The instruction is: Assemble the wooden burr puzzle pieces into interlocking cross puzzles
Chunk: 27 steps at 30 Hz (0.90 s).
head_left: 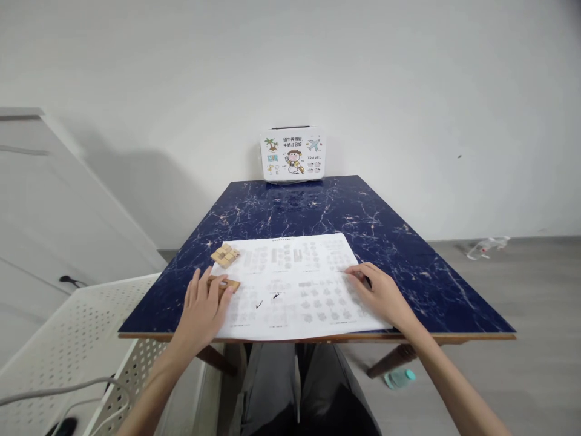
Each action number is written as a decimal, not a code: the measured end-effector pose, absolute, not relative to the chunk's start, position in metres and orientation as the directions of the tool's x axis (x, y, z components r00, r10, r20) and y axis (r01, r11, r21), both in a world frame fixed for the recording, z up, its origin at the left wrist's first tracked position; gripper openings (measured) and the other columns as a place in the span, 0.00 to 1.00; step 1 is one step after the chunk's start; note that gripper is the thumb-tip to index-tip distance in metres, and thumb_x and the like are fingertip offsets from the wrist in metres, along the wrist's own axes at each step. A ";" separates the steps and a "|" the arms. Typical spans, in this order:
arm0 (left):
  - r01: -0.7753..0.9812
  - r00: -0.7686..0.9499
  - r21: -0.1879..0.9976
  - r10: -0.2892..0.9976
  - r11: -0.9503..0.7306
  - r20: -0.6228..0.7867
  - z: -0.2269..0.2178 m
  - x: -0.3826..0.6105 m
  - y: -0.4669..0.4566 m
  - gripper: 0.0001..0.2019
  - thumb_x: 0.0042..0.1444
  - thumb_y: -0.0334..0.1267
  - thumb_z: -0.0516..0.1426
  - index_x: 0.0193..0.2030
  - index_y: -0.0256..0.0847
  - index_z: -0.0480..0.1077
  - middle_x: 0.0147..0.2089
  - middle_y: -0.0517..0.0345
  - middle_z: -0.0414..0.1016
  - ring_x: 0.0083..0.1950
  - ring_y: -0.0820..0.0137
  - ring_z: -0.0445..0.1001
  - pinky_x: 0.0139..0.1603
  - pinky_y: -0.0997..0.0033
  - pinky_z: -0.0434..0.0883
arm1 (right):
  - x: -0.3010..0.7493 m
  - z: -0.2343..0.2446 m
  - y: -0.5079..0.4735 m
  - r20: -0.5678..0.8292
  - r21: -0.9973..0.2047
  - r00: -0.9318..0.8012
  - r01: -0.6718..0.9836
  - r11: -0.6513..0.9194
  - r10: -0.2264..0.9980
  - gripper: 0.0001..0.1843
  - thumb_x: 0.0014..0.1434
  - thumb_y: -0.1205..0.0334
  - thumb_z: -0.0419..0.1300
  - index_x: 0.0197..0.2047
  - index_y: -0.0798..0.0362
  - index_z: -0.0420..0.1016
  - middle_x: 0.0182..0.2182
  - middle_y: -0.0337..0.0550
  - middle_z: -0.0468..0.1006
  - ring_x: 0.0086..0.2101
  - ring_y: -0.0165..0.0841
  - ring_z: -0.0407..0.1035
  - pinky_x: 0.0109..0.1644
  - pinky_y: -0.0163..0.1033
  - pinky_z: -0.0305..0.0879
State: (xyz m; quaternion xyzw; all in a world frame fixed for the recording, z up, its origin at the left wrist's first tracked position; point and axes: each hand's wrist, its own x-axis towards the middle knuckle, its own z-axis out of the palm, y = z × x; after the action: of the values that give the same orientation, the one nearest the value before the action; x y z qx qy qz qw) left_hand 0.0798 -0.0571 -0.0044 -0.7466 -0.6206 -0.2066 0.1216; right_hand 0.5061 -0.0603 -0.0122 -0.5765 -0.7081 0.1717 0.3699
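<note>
My left hand [204, 312] rests at the left edge of a large white paper sheet [290, 315], fingers spread. Its index finger and thumb touch a flat wooden piece [234, 284], which they partly cover. Just beyond lies a wooden block puzzle [225, 255] made of small squares, on the sheet's upper left corner. At the right edge, my right hand [376, 292] has thumb and index finger pinched together on the paper; its other fingers are curled. Faint grey printed figures cover the sheet, along with two small black marks [276, 296].
The sheet lies on a dark blue marbled table [295, 209]. A white cartoon-printed case [293, 155] stands at its far edge against the wall. At left is a white perforated surface [104, 309] with cables. Plastic bottles [399, 378] lie on the floor at right.
</note>
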 end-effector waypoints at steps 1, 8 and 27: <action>0.980 0.128 0.078 0.873 -0.185 0.470 -0.005 0.076 -0.055 0.25 0.70 0.51 0.45 0.59 0.37 0.72 0.72 0.34 0.60 0.77 0.39 0.51 0.72 0.34 0.57 | 0.506 -0.012 -0.060 0.328 -0.669 -0.062 0.689 0.278 0.943 0.15 0.70 0.52 0.53 0.45 0.50 0.78 0.40 0.46 0.77 0.36 0.38 0.73 0.41 0.42 0.66; 0.990 0.060 0.085 0.882 -0.112 0.467 -0.005 0.066 -0.040 0.28 0.68 0.55 0.47 0.58 0.37 0.74 0.72 0.32 0.58 0.77 0.37 0.50 0.72 0.34 0.55 | 0.507 -0.013 -0.061 0.333 -0.663 -0.065 0.694 0.282 0.941 0.16 0.70 0.51 0.54 0.45 0.50 0.79 0.39 0.46 0.77 0.35 0.38 0.72 0.42 0.42 0.66; 0.979 -0.049 0.196 0.878 -0.052 0.476 0.004 0.082 -0.018 0.39 0.64 0.57 0.53 0.71 0.30 0.52 0.71 0.27 0.60 0.74 0.43 0.60 0.73 0.40 0.55 | 0.504 -0.009 -0.064 0.332 -0.658 -0.058 0.701 0.275 0.941 0.18 0.69 0.49 0.54 0.45 0.50 0.79 0.38 0.48 0.78 0.34 0.39 0.72 0.41 0.42 0.67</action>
State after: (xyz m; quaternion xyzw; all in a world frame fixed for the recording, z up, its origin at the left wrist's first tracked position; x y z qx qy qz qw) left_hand 0.0825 -0.0184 0.0035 -0.6819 -0.6809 -0.2469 0.1027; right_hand 0.5042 -0.0641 -0.0093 -0.5793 -0.7088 0.1632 0.3678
